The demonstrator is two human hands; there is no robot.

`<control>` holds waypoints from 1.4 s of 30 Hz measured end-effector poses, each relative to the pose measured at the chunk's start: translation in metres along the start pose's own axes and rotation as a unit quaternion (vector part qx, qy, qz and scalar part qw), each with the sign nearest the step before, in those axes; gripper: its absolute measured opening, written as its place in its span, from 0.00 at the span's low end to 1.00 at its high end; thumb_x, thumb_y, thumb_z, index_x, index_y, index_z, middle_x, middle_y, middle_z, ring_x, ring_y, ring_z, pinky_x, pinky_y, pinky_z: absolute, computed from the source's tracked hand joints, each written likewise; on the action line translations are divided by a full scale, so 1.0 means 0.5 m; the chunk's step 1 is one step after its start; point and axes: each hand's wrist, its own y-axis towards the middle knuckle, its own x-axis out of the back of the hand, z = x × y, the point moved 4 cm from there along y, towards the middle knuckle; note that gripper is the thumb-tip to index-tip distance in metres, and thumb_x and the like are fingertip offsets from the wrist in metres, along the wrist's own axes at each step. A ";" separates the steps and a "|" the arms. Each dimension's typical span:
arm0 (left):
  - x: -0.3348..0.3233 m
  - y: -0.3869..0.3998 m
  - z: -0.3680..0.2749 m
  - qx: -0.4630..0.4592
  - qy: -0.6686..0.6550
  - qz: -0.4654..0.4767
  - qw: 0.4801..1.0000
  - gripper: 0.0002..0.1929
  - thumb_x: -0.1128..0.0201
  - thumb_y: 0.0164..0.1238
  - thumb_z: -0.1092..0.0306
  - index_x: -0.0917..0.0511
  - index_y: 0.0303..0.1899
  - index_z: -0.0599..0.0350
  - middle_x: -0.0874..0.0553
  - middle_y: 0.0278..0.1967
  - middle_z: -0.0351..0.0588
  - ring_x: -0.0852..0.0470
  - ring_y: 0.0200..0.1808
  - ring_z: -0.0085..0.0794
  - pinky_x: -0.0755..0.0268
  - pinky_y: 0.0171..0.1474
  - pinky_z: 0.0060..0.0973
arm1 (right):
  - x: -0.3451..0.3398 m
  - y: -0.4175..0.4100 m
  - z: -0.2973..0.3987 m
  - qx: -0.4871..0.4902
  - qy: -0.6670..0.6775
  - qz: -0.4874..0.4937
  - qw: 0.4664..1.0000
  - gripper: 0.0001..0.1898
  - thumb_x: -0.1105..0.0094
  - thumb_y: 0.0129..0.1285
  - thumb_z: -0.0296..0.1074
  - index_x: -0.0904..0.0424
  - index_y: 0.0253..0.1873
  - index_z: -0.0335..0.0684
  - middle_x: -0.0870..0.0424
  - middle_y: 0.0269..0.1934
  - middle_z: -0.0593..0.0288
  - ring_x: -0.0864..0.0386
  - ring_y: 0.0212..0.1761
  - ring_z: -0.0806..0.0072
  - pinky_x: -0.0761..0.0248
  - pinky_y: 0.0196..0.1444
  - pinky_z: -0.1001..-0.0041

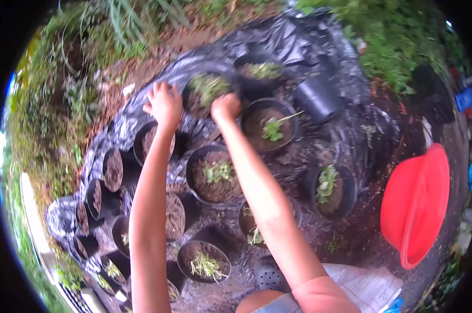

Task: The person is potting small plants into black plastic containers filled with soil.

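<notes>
My left hand (165, 102) is raised beside the left edge of a black plant pot (195, 102), its fingers apart and nothing seen in them. My right hand (226, 106) is curled at that pot's near right rim. Its fingertips are hidden, so whether they grip the rim cannot be told. Cut green stems and leaves (210, 87), somewhat blurred, lie on the soil inside. Just right of my right hand stands another soil-filled pot (255, 131) with a leafy green sprig (273, 129) on it. Below, between my forearms, a pot (199, 184) holds soil and wilted greens (218, 171).
More soil-filled pots (114, 171) stand leftward on black plastic sheeting (294, 37). One black pot (319, 98) lies tipped over at the upper right. A red plastic basin (402, 199) rests on its side at the right. Near my feet are a black clog (270, 274) and a white sack (361, 283).
</notes>
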 end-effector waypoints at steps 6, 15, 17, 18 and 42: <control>0.204 -0.124 0.040 -0.012 -0.160 -0.045 0.986 0.15 0.47 0.58 0.54 0.29 0.39 0.54 0.28 0.43 0.46 0.35 0.50 0.40 0.50 0.53 0.41 | -0.026 0.115 -0.070 0.002 0.014 0.040 0.999 0.10 0.49 0.48 0.30 0.24 0.31 0.27 0.22 0.31 0.43 0.21 0.37 0.59 0.28 0.39 0.68; 0.419 -0.521 0.281 0.266 -0.041 0.002 0.963 0.07 0.46 0.57 0.72 0.27 0.36 0.62 0.24 0.35 0.49 0.27 0.40 0.35 0.37 0.46 0.28 | -0.040 0.097 -0.071 -0.053 0.159 0.165 0.972 0.11 0.54 0.57 0.31 0.32 0.40 0.28 0.26 0.34 0.51 0.26 0.39 0.63 0.28 0.42 0.62; 0.415 -0.598 0.293 0.386 -0.053 0.039 0.920 0.08 0.45 0.58 0.68 0.26 0.34 0.62 0.23 0.30 0.49 0.25 0.36 0.33 0.35 0.42 0.28 | -0.046 0.076 -0.054 -0.031 0.134 0.153 0.979 0.10 0.57 0.56 0.24 0.33 0.40 0.22 0.25 0.33 0.47 0.23 0.34 0.63 0.27 0.39 0.62; 0.387 -0.613 0.273 0.396 -0.061 0.069 0.914 0.09 0.45 0.59 0.67 0.26 0.33 0.64 0.22 0.28 0.49 0.24 0.29 0.30 0.32 0.35 0.25 | -0.033 0.080 -0.057 -0.035 0.141 0.157 0.977 0.11 0.56 0.57 0.26 0.33 0.41 0.22 0.26 0.36 0.46 0.24 0.36 0.62 0.27 0.40 0.61; 0.265 -0.597 0.366 0.324 -0.183 0.090 0.924 0.13 0.50 0.55 0.66 0.28 0.20 0.68 0.25 0.20 0.63 0.24 0.27 0.54 0.32 0.31 0.40 | -0.113 -0.438 -0.040 0.621 -0.370 0.215 0.657 0.13 0.51 0.56 0.37 0.24 0.26 0.33 0.25 0.20 0.45 0.24 0.28 0.54 0.30 0.33 0.61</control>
